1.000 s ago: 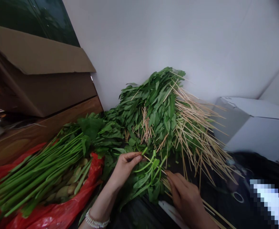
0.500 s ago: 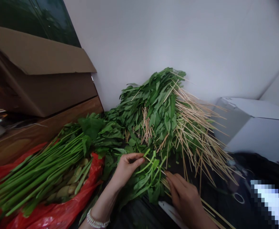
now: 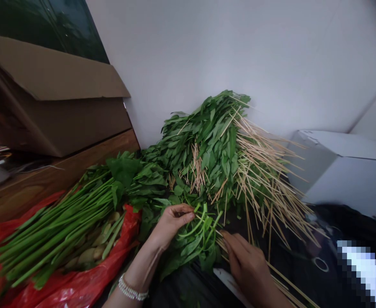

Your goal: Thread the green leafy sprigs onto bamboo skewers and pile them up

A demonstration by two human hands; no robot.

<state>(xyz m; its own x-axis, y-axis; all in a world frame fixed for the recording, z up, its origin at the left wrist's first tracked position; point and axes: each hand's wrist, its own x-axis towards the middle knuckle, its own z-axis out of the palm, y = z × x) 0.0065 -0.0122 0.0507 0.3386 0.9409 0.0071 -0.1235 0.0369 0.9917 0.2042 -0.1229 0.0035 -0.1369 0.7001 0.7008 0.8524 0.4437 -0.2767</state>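
Note:
My right hand [image 3: 247, 259] is closed around a thin bamboo skewer [image 3: 219, 233] at the lower middle. On that skewer sit several bent stems of leafy greens [image 3: 204, 239], their leaves hanging down toward me. My left hand [image 3: 170, 222], a beaded bracelet on its wrist, pinches a cut stem end near the skewer's far tip; the tip itself is hidden by fingers and stem. More bamboo skewers [image 3: 289, 286] lie beneath and beside my right hand.
Behind my hands rises a pile of skewered greens [image 3: 204, 128], its sticks [image 3: 271, 171] jutting right. A red plastic bag [image 3: 88, 282] at left holds long-stemmed greens [image 3: 66, 222]. A cardboard box [image 3: 79, 119] stands back left, a white box [image 3: 355, 179] at right.
The hands stay nearly in place, both still gripping. The stems on the skewer have shifted slightly left, and the left forearm's angle has changed a little.

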